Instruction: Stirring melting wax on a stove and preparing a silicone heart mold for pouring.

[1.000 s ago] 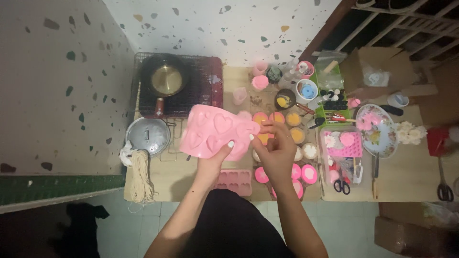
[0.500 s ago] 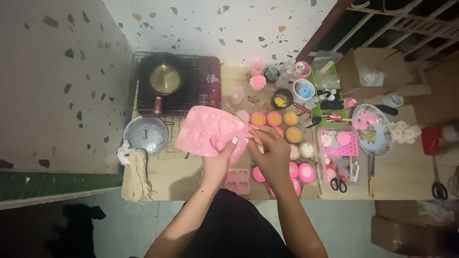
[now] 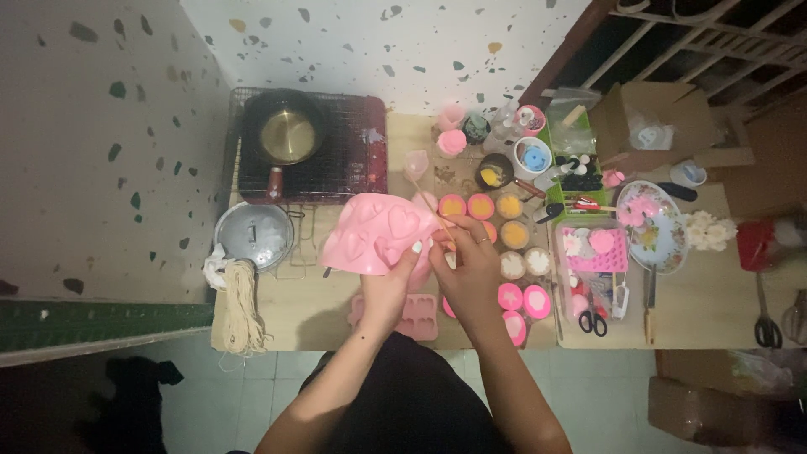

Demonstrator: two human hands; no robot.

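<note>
A pink heart-cavity silicone mould (image 3: 376, 233) is held up over the wooden table (image 3: 294, 307), bowed and tilted, gripped along its lower right edge by the left hand (image 3: 393, 282), whose fingers are clamped on the rim. The right hand (image 3: 471, 265) is pressed close against that same edge, its fingers pinched together on a thin wooden stick (image 3: 429, 204) that slants up and away across the mould. The stick's tip is seen near a clear cup (image 3: 417, 164) beyond; whether it touches anything cannot be told.

Below the hands, a second, smaller pink mould (image 3: 414, 315) lies flat on the table. To the right, small round cups with orange and yellow fill (image 3: 482, 206) are lined up, and pink round pieces (image 3: 523, 298) are set beside them, so part of the batch appears already poured or turned out. The held mould's cavities look empty from here, though the light is poor; by judgement, it is being worked or cleaned at one corner, and the rest of its hearts are left to deal with.

Further off, a dark pan (image 3: 287, 134) sits on a wire rack, a steel lid (image 3: 252, 235) and a bundle of pale string (image 3: 242, 307) lie at the left, and scissors (image 3: 596, 319) rest at the right.
</note>
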